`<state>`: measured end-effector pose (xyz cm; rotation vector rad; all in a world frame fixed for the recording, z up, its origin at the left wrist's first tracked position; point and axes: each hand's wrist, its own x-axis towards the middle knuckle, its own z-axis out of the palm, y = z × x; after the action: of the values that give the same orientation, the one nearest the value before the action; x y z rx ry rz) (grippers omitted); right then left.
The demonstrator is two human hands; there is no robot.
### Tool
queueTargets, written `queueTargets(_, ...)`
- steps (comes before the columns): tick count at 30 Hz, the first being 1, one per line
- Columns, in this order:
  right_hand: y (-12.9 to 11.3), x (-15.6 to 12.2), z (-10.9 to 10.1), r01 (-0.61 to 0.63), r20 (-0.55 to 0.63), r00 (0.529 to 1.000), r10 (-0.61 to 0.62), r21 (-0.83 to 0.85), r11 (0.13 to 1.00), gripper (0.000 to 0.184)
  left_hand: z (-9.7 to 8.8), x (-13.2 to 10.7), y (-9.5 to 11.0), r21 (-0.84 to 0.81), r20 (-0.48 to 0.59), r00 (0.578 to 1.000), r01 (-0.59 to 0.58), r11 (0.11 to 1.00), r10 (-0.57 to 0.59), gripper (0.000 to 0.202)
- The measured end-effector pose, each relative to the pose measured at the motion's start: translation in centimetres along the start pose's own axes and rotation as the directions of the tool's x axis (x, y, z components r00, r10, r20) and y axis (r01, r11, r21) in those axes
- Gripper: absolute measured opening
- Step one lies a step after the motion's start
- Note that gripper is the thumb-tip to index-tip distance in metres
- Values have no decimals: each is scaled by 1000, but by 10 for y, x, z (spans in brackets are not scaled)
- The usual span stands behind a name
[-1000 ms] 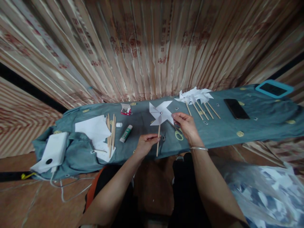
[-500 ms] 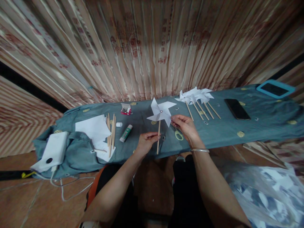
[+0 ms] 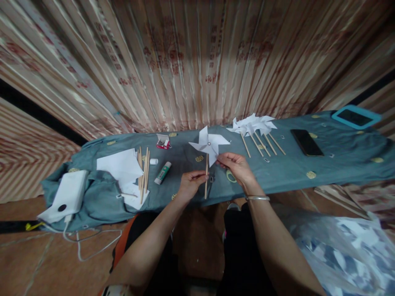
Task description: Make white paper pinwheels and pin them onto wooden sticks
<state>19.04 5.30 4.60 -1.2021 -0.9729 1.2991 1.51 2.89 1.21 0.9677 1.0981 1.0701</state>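
Pinwheel (image 3: pixel 209 144) blades are spreading between both hands above the cloth-covered counter (image 3: pixel 286 176), with 12 o'clock pointing away from the person. From this centre, going left to right, loose sticks (image 3: pixel 144 172) are lying at 8 o'clock, and a glue stick (image 3: pixel 163 172) is lying nearer on much the same bearing. The left hand (image 3: pixel 193 183) is sitting at 7 o'clock, its thumb and forefinger pinching the stick (image 3: pixel 206 191). That long axis is running about 6 to 12, so the blades are lying at 12 from these fingers. The right hand (image 3: pixel 236 164) is resting at 4 o'clock and is nearer the blades; its fingers are bunching at the lower blade (image 3: pixel 212 156), though I cannot tell whether they are gripping or merely touching paper. From them, the centre is lying towards 11. Farther right, other pinwheels (image 3: pixel 254 123) are lying at 2 o'clock.
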Motion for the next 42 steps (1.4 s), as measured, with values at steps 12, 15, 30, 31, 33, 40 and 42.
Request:
queueTargets(12,-1,-7,12,1,92,996,2,-36,999,39,0,-2,3,24,7,1000,-3,1000,3,25)
queueTargets(15,-2,-10,14,10,151,989,-3,-46,999,39,-1,-1,3,32,24,1000,-20,999,19,24)
queueTargets(30,-9,3,-23,222,-284,939,-195,66,973,36,-1,-4,4,50,94,995,39,998,-43,29)
queueTargets(31,-7,4,-23,211,-271,944,-190,50,976,36,0,-5,4,52,103,994,39,998,-45,29)
queueTargets(33,-4,4,-22,199,-256,947,-192,1,980,34,0,-5,4,59,114,992,39,998,-45,29)
queueTargets(40,-3,2,-16,151,-217,965,-146,6,989,29,0,-3,4,39,91,994,50,998,-53,30)
queueTargets(42,-4,1,-13,134,-203,971,-126,28,991,29,-1,-3,4,42,93,994,50,998,-54,30)
